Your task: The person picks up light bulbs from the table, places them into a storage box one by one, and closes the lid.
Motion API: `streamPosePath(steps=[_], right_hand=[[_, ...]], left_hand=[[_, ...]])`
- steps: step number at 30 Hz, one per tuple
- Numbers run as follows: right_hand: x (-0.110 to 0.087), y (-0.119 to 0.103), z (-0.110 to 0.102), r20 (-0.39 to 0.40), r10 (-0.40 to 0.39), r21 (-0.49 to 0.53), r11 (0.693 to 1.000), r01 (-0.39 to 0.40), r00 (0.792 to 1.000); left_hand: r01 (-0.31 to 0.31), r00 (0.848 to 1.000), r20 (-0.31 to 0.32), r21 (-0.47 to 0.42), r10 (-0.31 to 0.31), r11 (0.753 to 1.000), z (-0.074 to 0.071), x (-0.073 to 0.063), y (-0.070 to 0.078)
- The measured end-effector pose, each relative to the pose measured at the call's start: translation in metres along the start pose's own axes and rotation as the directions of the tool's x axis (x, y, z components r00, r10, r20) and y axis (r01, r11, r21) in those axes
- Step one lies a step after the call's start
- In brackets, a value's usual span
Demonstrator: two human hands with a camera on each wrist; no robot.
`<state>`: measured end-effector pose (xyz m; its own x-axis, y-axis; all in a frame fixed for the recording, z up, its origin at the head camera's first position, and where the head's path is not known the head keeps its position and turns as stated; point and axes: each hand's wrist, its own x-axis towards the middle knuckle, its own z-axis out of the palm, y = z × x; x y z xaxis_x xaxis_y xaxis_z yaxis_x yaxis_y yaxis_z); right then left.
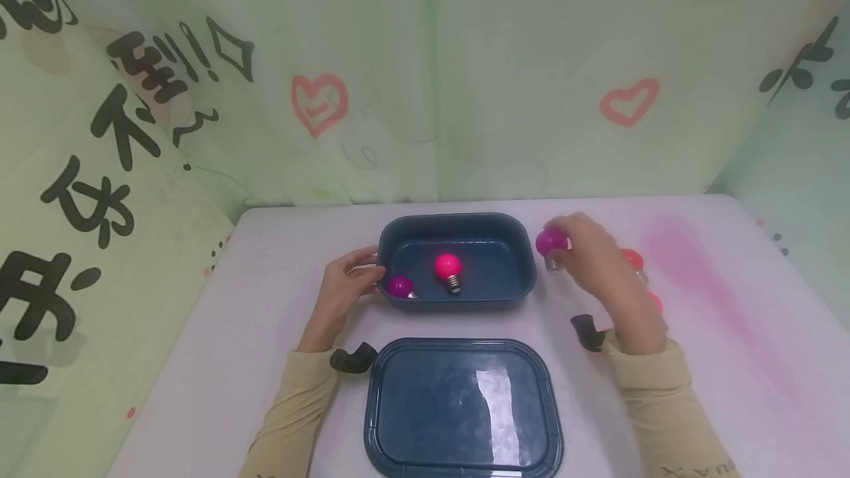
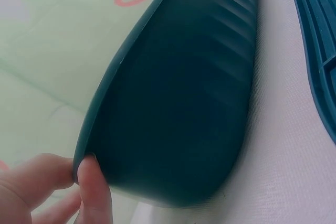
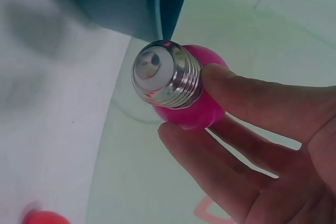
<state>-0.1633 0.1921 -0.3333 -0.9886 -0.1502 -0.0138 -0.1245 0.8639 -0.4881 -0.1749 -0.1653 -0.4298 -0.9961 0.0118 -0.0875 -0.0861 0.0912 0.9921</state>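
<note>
A dark blue rectangular box (image 1: 458, 305) stands lidless on the table, holding a purple light bulb (image 1: 400, 286) at its left and a pink light bulb (image 1: 448, 266) near the middle. My left hand (image 1: 345, 288) pinches the box's left rim between thumb and fingers, seen close in the left wrist view. Just beyond the right end of the box, my right hand (image 1: 587, 253) holds another purple light bulb (image 1: 551, 241) with its silver screw base pointing down. In the right wrist view that base (image 3: 167, 74) faces the camera, with thumb and fingers around the coloured globe.
The box's dark blue lid (image 1: 458, 411) lies flat in front of it. Right of my right hand are a red bulb (image 1: 632, 258) and a pink one (image 1: 656, 302), partly hidden by the forearm. A printed curtain (image 1: 465, 131) rises behind the table.
</note>
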Motion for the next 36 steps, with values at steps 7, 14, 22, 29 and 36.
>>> streamPosePath(steps=[7, 14, 22, 29, 36], right_hand=[[0.002, -0.011, 0.004, 0.001, -0.026, 0.029, 0.999, 0.026, 1.000], [0.005, -0.019, 0.012, -0.009, -0.071, 0.058, 0.996, 0.072, 0.997], [0.009, -0.025, 0.027, -0.053, -0.164, 0.032, 0.986, 0.165, 0.985], [0.015, -0.027, 0.041, -0.076, -0.229, -0.018, 0.974, 0.228, 0.971], [0.020, -0.031, 0.054, -0.074, -0.262, -0.030, 0.965, 0.261, 0.962]], left_hand=[[0.001, 1.000, -0.003, -0.003, -0.001, 1.000, 0.000, 0.000, 0.000], [-0.002, 1.000, 0.001, -0.003, 0.002, 1.000, 0.000, 0.000, 0.000], [-0.003, 1.000, 0.000, -0.004, 0.003, 1.000, 0.000, 0.001, 0.000], [-0.002, 1.000, 0.000, 0.001, 0.002, 1.000, 0.000, 0.001, -0.002], [-0.002, 1.000, -0.001, -0.001, 0.002, 1.000, 0.000, 0.001, -0.002]])
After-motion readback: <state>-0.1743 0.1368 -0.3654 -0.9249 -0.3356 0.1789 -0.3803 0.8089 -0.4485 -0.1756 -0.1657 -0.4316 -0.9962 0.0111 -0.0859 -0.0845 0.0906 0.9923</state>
